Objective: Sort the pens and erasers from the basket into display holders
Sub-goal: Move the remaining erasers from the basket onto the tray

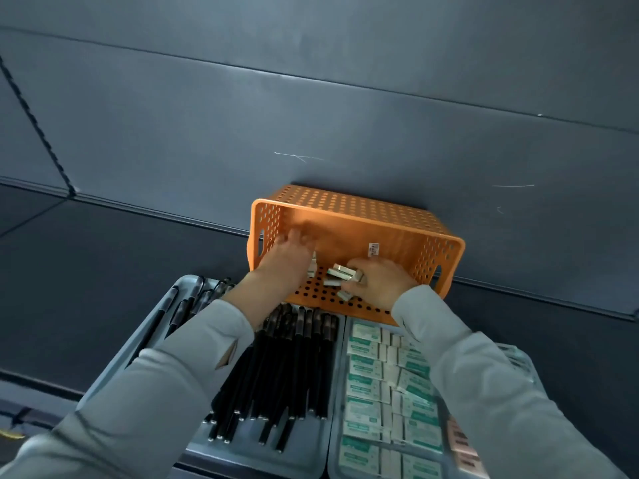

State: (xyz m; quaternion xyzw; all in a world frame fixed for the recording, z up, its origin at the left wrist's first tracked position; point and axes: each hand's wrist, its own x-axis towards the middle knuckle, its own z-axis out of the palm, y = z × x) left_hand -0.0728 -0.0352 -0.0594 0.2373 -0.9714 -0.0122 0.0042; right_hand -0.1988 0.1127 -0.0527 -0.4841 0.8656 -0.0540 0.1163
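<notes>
An orange perforated basket (pixel 397 223) lies tipped toward me against the dark wall. Both my hands reach inside it. My left hand (pixel 288 255) is blurred, fingers spread deep in the basket's left side beside an eraser (pixel 313 267). My right hand (pixel 378 278) grips a small stack of white-and-green erasers (pixel 342 273); one more eraser (pixel 344 294) lies under it on the basket floor. In front of the basket, a grey display holder (pixel 249 454) contains several black pens (pixel 294 368), and a second holder (pixel 333 426) on the right contains several packaged erasers (pixel 387 392).
More pens (pixel 179 305) lie in a compartment at the far left of the holders. A dark padded wall (pixel 311 98) stands right behind the basket. A pink-labelled item (pixel 461 444) sits at the right holder's edge.
</notes>
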